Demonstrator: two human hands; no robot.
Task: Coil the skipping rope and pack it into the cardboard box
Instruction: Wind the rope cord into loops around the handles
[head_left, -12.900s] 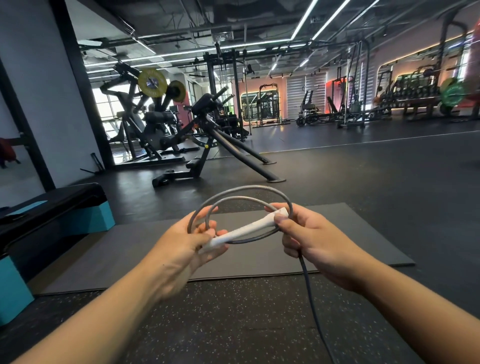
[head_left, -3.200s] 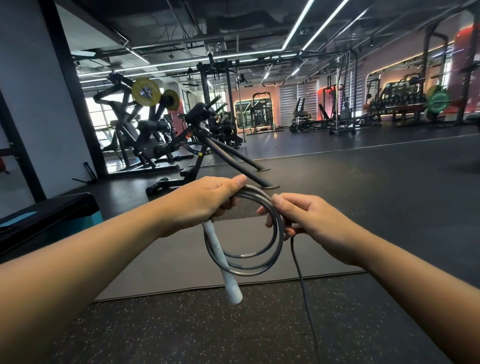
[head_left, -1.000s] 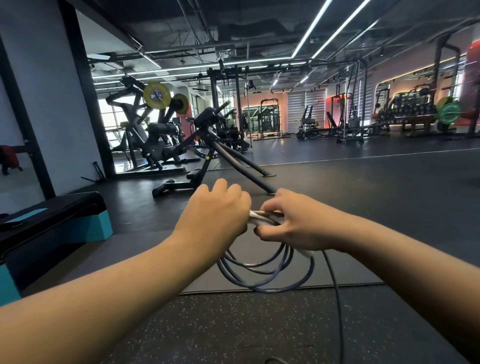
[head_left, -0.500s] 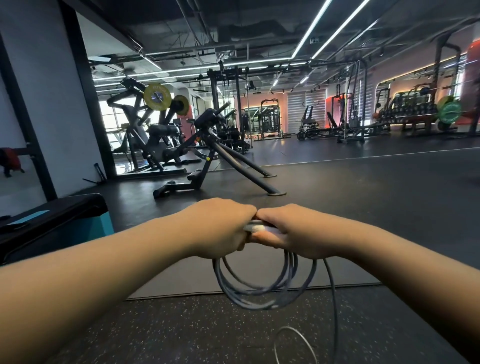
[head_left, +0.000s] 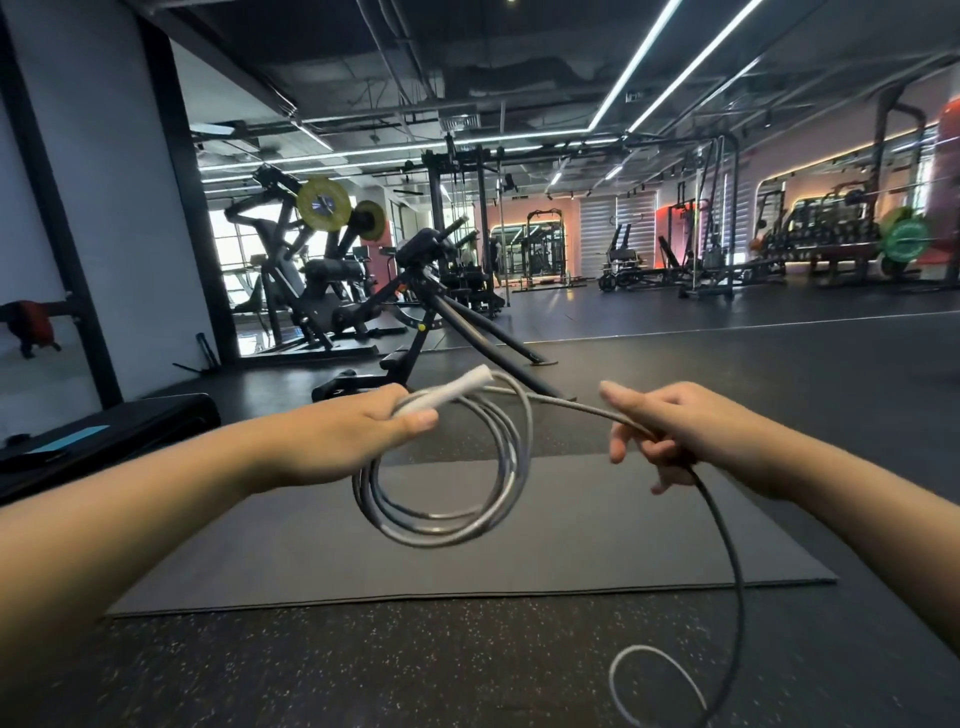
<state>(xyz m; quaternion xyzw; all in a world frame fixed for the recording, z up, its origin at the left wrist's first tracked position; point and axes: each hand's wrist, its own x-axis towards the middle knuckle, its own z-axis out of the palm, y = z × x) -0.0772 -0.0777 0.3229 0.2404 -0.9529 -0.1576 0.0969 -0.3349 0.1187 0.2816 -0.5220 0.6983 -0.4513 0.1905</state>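
My left hand (head_left: 358, 431) grips the white handle (head_left: 447, 396) of the grey skipping rope together with several coiled loops (head_left: 457, 499) that hang below it. My right hand (head_left: 670, 431) is off to the right, closed on the free length of rope (head_left: 566, 404), which runs taut from the coil into my fingers. Below that hand the rope drops and curls into a loose loop (head_left: 660, 686) near the floor. No cardboard box is in view.
A dark grey mat (head_left: 519, 551) lies on the speckled rubber floor ahead. A black and teal step platform (head_left: 104, 436) sits at the left. A black bench frame (head_left: 431, 332) and weight machines (head_left: 311, 270) stand beyond the mat.
My hands were together over the coil; the right hand has now slid out to the right along the rope, and the white handle has tipped upward.
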